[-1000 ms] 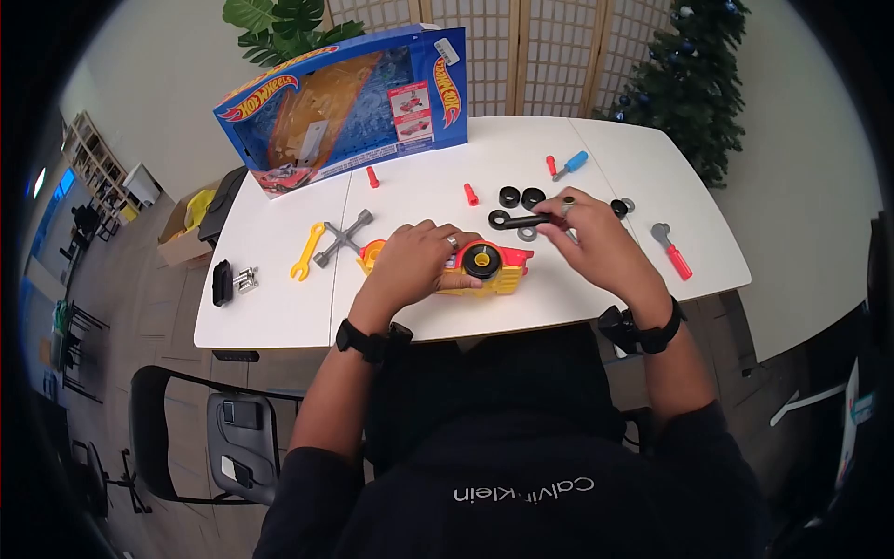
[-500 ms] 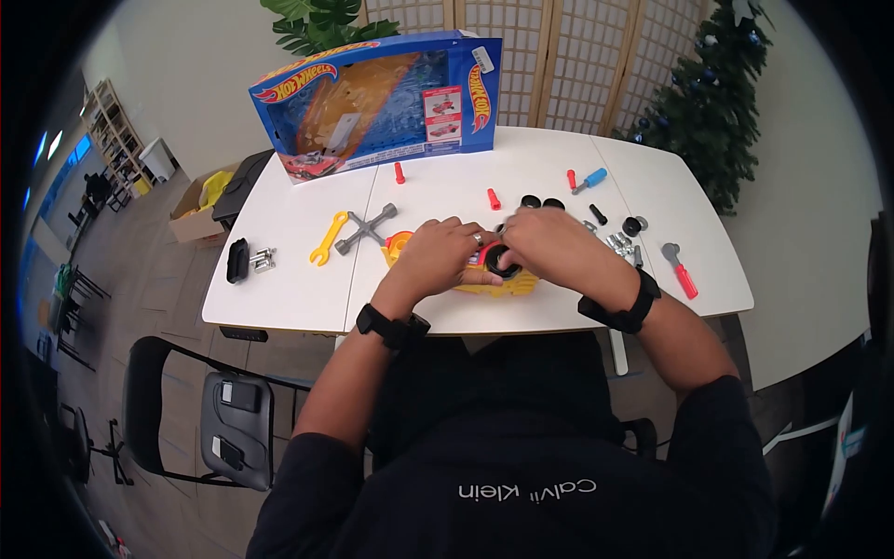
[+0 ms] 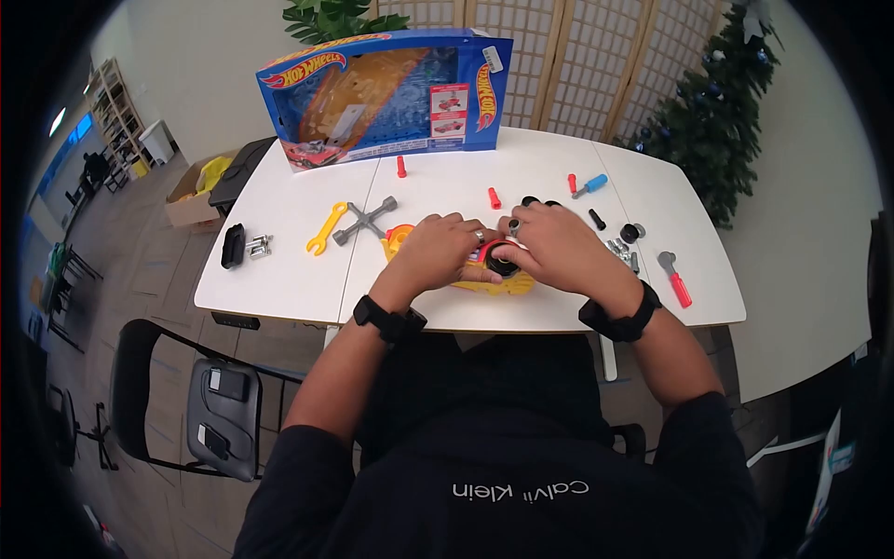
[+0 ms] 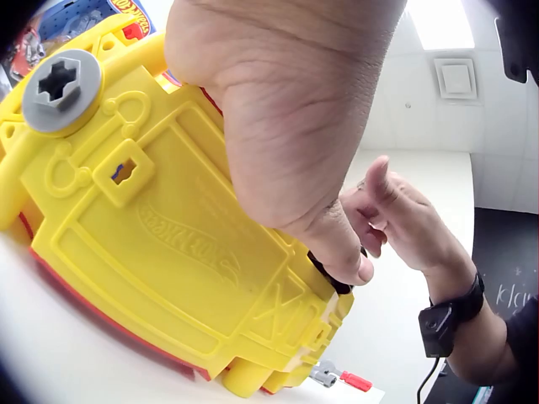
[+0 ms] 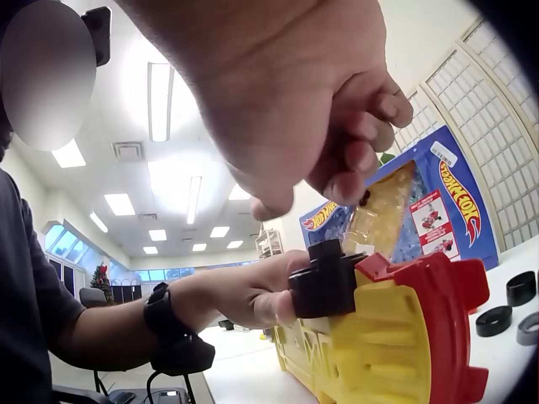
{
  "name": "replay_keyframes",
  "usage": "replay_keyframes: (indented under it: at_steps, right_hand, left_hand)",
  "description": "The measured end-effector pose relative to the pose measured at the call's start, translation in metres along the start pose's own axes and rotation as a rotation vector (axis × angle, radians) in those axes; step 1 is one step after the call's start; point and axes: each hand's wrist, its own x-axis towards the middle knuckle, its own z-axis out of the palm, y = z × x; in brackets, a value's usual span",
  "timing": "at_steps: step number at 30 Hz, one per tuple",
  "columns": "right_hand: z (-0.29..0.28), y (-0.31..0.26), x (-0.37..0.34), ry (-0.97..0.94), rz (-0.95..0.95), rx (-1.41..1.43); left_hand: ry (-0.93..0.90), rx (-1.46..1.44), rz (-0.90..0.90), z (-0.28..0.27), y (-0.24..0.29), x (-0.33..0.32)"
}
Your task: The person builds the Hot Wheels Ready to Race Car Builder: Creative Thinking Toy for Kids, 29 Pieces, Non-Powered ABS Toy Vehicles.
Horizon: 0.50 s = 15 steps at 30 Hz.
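Indoors, white table point(image 3: 279, 291), lattice screen point(image 3: 596, 70).

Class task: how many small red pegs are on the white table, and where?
3: one red peg in front of the box, a second red peg beyond the right hand, and a third red peg beside the blue-handled tool. Others may be hidden.

Latticed folding screen point(image 3: 582, 70) behind the worktop point(image 3: 438, 182), decorated Christmas tree point(image 3: 703, 130), leafy plant point(image 3: 345, 20), black chair point(image 3: 240, 417), cardboard box point(image 3: 186, 209) holding yellow material point(image 3: 215, 173), bookshelf point(image 3: 119, 107).
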Motion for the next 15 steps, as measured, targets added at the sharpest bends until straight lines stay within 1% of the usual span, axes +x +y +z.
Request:
replay_keyframes:
  at_steps: [1,2,3,4,6,7,9,10,12,13,14,15]
  right_hand:
    - [0.005,0.004,-0.002,-0.003,-0.003,0.002]
    - [0.009,0.007,-0.003,-0.016,-0.079,0.023]
    - [0.012,0.010,-0.004,-0.028,-0.152,0.045]
    - [0.009,0.008,-0.004,-0.026,-0.149,0.045]
    - [-0.001,0.002,-0.001,-0.159,-0.078,-0.090]
    - [-0.008,-0.002,0.001,-0.159,-0.078,-0.091]
    - [-0.018,-0.010,0.005,-0.180,0.175,-0.176]
    - [-0.013,-0.005,0.002,-0.180,0.174,-0.175]
    - [0.001,0.009,-0.007,0.017,-0.093,0.042]
    - [0.004,0.009,-0.007,0.019,-0.092,0.043]
    - [0.006,0.008,-0.007,-0.026,-0.079,0.042]
    - [0.007,0.007,-0.006,-0.071,-0.067,0.040]
  left_hand:
    - [-0.035,0.026,-0.022,-0.002,0.001,0.000]
    - [-0.072,0.052,-0.042,-0.003,0.001,0.000]
    - [-0.075,0.052,-0.041,-0.002,0.001,0.000]
    - [-0.055,0.035,-0.026,-0.001,0.001,0.000]
    - [-0.034,0.017,-0.010,0.000,0.000,0.001]
    - [-0.030,0.007,-0.012,0.000,0.000,0.001]
    - [-0.029,-0.003,-0.015,0.001,0.001,-0.001]
    - [-0.017,-0.009,-0.007,0.001,0.001,-0.001]
    - [-0.006,-0.012,-0.002,-0.001,0.001,0.000]
    - [-0.050,0.002,-0.015,-0.003,0.001,0.000]
    - [-0.094,0.015,-0.027,-0.004,0.001,0.001]
    - [-0.095,0.016,-0.024,-0.003,0.002,0.001]
